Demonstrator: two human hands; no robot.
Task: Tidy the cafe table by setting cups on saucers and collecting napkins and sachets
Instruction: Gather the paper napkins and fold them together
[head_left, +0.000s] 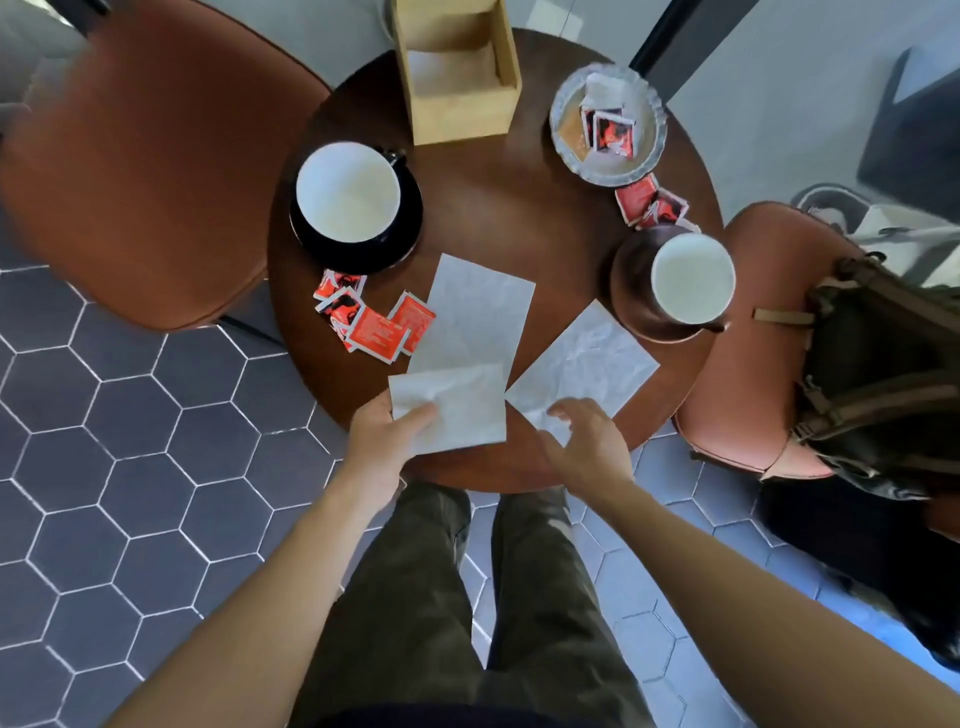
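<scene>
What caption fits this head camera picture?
Left hand holds a white paper napkin while right hand touches a second napkin on the round dark wooden table.

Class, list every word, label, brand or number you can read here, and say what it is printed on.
Left sachets, by the black saucer: pale print, too blurred to read.
Far sachets, on the silver plate: too blurred to read.
Right sachets, beside that plate: too blurred to read.
No readable text anywhere else.

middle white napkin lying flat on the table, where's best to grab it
Pinch the large flat white paper napkin along its bare right edge, coming from the right. Its near end is covered by the smaller white napkin that the left hand holds, and red sachets crowd its left edge.
</scene>
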